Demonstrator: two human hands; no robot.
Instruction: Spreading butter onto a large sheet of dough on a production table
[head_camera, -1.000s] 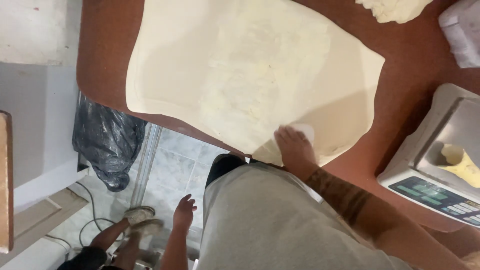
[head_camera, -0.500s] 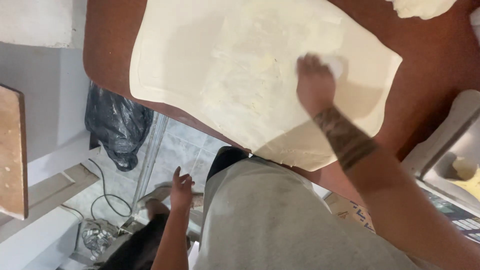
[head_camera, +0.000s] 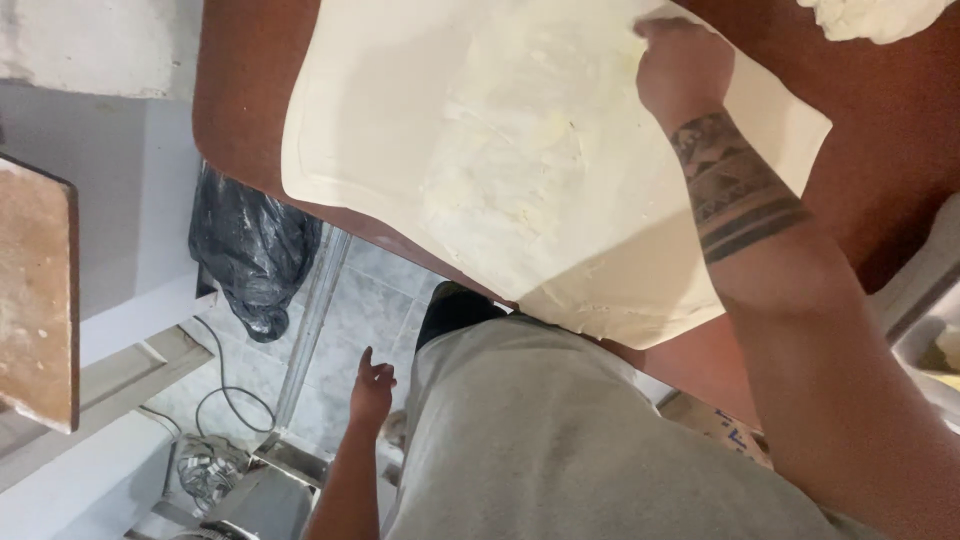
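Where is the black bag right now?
In the head view, the black bag sits on the tiled floor at the left, below the edge of the brown table that holds the dough sheet.

Under our right hand (head_camera: 680, 70) we note matt, soft dough sheet (head_camera: 520, 160), greasy-smeared at its middle, on smooth reddish-brown tabletop (head_camera: 250, 90).

pale dough sheet (head_camera: 520, 170), flat, overhanging table edge
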